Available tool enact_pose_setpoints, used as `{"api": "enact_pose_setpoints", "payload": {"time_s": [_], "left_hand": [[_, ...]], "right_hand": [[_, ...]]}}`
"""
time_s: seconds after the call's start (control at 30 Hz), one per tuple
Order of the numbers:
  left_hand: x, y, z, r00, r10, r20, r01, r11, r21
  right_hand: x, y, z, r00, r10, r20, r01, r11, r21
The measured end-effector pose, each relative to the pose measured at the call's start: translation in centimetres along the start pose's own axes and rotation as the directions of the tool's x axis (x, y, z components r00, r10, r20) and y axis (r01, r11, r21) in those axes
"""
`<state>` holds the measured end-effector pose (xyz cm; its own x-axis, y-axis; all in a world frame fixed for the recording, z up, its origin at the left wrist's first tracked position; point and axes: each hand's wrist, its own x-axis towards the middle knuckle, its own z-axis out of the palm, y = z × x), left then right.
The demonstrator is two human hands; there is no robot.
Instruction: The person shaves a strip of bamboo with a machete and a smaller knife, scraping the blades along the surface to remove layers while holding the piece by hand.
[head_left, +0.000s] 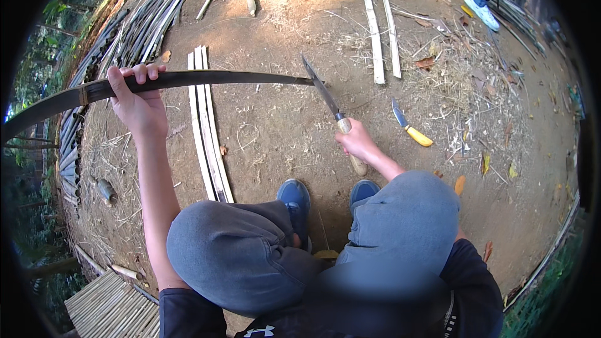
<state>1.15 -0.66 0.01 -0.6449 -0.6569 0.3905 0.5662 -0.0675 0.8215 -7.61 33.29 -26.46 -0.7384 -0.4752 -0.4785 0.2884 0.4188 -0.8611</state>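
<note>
While the blade sits at the strip's end, the splitting looks barely begun.

The right hand (pixel 355 142) is closed around the pale handle of a knife (pixel 327 97), whose blade meets the tip of a long dark bamboo strip (pixel 206 79); the left hand (pixel 138 97) is wrapped over that strip further along, holding it level above the dirt ground (pixel 275 138). No cut shows along the strip, so nearly its whole length seems left to work. Pale split slats (pixel 205 131) lie finished-looking below, more slats (pixel 380 25) beyond, and a yellow-handled knife (pixel 410 126) rests just right of the hand.
</note>
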Motion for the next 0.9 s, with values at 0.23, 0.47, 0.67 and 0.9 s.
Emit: {"api": "enact_pose_setpoints", "payload": {"time_s": [0.23,0.47,0.67,0.9], "left_hand": [[-0.2,-0.1,0.7,0.999,0.036,-0.005,-0.036,0.999,0.029],[0.4,-0.3,-0.8,0.989,0.051,-0.141,-0.045,0.998,0.050],[0.1,-0.4,-0.1,0.990,0.037,-0.134,-0.030,0.998,0.056],[0.3,-0.8,-0.7,0.960,0.089,-0.264,-0.055,0.990,0.133]], "right_hand": [[0.0,0.1,0.2,0.969,-0.249,-0.013,0.241,0.950,-0.199],[0.5,-4.3,-0.1,0.986,-0.158,0.050,0.165,0.945,-0.283],[0.2,-4.6,0.0,0.975,-0.223,0.012,0.220,0.946,-0.237],[0.8,-4.3,0.6,0.963,-0.268,0.040,0.265,0.902,-0.341]]}}
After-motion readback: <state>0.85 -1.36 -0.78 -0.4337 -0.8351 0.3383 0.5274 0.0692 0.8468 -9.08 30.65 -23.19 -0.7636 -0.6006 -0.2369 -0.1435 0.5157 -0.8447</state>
